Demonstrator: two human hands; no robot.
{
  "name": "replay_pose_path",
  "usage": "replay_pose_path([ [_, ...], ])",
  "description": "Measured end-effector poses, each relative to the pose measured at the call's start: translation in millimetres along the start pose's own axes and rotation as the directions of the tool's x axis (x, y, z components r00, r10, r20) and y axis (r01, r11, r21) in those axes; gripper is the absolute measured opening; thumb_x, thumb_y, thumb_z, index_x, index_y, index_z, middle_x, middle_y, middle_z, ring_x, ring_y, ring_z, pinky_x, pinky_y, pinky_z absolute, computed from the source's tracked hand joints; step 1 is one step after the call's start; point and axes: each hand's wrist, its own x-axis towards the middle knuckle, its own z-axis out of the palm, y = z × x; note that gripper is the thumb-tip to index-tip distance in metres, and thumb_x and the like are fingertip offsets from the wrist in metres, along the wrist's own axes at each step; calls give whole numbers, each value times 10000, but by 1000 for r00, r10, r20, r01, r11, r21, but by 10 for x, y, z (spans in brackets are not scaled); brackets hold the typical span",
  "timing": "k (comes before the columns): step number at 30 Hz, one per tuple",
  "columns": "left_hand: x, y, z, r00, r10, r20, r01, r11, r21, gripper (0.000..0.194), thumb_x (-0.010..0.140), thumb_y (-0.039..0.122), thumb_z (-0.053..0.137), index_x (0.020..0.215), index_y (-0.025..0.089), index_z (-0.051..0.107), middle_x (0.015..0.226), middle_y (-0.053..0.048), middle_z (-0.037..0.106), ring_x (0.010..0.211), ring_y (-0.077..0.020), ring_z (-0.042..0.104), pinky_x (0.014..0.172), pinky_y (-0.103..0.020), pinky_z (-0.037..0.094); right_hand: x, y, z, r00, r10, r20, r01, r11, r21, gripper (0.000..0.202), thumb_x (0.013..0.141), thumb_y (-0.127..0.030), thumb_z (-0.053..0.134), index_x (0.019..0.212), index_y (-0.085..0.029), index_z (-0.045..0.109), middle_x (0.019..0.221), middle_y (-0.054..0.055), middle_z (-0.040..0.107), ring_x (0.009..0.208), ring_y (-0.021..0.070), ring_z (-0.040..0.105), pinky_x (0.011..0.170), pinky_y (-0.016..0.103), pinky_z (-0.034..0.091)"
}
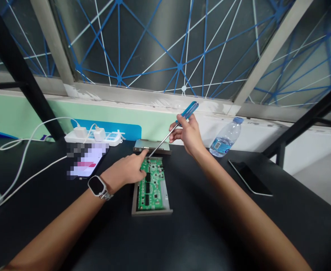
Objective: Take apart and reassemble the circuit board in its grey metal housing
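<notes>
On the black table lies a green circuit board [155, 188] in a shallow metal case. A screwdriver [165, 138] with a blue handle slants down to the board's far left corner, and my right hand [188, 131] is closed around its handle. My left hand [128, 169] grips the case's left side near the far end. Its index finger stretches toward the screwdriver's tip, its thumb lies over the board, and its other fingers are mostly hidden. Just behind the board sits a separate metal cover [154, 145].
A white power strip [111, 137] with plugged-in chargers and cables stands at the back left, near a lit phone [90, 165]. To the right are a water bottle [226, 137] and a dark phone [250, 177]. A window wall and black metal bars border the table.
</notes>
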Motion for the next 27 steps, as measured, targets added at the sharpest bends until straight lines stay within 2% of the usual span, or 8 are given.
replay_pose_path([
  [3,-29,-128,-39,999,-9,-46,5,997,-79,619,764,319,574,1352,136,504,568,6,556,508,-197,561,519,-291,357,-71,45,94,997,8,74,-6,1000,-15,423,842,-509,593,969,-287,256,625,-68,618,436,173,639,414,278,496],
  [6,-88,-283,-121,1000,-10,-15,7,988,-155,388,857,370,501,1176,169,592,575,6,575,505,-181,547,525,-287,359,-138,104,153,995,-4,101,4,1000,-4,421,866,-513,578,972,-285,240,625,-68,622,431,177,644,411,279,509],
  [9,-168,-458,-189,998,58,-13,-59,981,-185,188,832,288,511,928,194,643,770,-37,631,676,-184,597,635,-289,431,-240,195,136,999,-21,50,19,999,42,435,860,-517,599,984,-286,252,647,-77,618,434,155,636,421,269,518],
  [13,-231,-603,-181,996,86,39,-76,977,-199,150,783,270,572,854,207,688,919,-60,618,825,-208,596,753,-319,463,-490,356,12,998,24,-56,-17,993,114,499,789,-424,727,991,-281,294,692,-77,636,494,163,665,484,304,565],
  [16,-221,-618,-141,992,91,83,-72,976,-203,158,782,265,573,845,204,705,885,-57,621,818,-210,591,762,-325,460,-705,466,-98,991,79,-112,-57,981,184,520,723,-287,792,944,-270,321,702,-72,650,521,157,669,513,299,568],
  [20,-202,-584,-119,990,126,67,-111,974,-197,170,804,230,535,760,193,695,833,-53,613,784,-195,581,755,-319,449,-876,540,-182,979,145,-143,-108,965,239,475,739,-269,779,923,-264,341,700,-57,670,520,165,672,514,307,567],
  [24,-207,-496,-155,993,117,11,-108,947,-302,162,843,248,530,791,185,670,836,-38,617,745,-169,581,722,-294,457,-909,529,-174,972,161,-169,-113,957,266,441,737,-257,775,899,-261,365,695,-59,671,513,162,666,507,303,563],
  [27,-197,-393,-183,995,37,-97,-77,888,-454,164,881,302,542,857,185,654,848,-29,644,741,-159,591,683,-278,467,-910,506,-155,962,178,-206,-108,943,313,376,725,-232,766,852,-243,413,692,-43,672,531,156,664,520,296,562],
])
